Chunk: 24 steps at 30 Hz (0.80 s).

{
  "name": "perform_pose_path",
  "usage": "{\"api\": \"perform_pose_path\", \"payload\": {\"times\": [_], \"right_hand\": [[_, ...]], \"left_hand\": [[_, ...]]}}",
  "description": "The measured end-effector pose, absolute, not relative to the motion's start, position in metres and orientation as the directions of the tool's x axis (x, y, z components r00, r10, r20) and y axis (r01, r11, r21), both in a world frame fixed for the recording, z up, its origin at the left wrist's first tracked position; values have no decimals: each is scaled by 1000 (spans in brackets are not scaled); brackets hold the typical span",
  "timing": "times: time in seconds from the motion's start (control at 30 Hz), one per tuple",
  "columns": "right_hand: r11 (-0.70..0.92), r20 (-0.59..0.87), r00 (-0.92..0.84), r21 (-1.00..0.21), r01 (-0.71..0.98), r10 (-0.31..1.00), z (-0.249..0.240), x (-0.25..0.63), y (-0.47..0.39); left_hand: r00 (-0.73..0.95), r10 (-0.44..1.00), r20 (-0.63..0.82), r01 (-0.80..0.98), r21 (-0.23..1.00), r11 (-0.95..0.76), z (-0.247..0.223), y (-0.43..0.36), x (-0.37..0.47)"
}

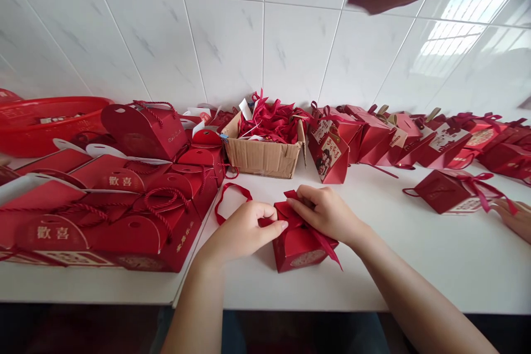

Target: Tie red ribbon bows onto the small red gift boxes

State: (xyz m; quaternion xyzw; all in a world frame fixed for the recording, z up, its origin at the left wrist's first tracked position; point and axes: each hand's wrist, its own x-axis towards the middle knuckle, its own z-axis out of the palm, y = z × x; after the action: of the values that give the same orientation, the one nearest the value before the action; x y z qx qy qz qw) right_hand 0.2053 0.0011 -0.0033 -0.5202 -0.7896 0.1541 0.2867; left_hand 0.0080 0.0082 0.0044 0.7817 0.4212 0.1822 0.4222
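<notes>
Red paper makes the little gift box (299, 243) near the front edge of the white table (435, 254). The left hand (243, 229) pinches its ribbon (232, 199); the right hand (326, 211) presses the top flap. Behind the box sits a cardboard box (263, 156) of ribbons. Left of it lie flat red cartons (112, 215). Another person's hand (516, 220) rests far right.

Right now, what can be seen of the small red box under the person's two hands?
The small red gift box looks like glossy card, with a pale printed panel low on its front. It stands on the white table near the front edge. A dark red ribbon loops from its top to the left. The left hand and right hand both pinch the ribbon and flaps on top.
</notes>
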Motion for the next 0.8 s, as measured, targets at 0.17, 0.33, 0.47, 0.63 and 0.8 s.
{"api": "perform_pose_path", "payload": {"times": [0.17,0.33,0.47,0.63,0.8], "right_hand": [[362,218,-298,-687,629,930,2,215,1],[334,76,-448,-779,531,891,13,237,3],[377,75,-504,-759,531,861,15,245,4],[451,145,-509,-701,552,849,10,241,2],[489,216,-477,-654,577,852,7,235,1]], "left_hand": [[552,830,-76,513,816,-267,6,7,10],[563,822,-84,501,826,-258,3,7,10],[566,819,-94,506,823,-256,2,6,9],[563,822,-83,507,821,-264,2,7,11],[560,825,-82,503,825,-259,3,8,12]]}}
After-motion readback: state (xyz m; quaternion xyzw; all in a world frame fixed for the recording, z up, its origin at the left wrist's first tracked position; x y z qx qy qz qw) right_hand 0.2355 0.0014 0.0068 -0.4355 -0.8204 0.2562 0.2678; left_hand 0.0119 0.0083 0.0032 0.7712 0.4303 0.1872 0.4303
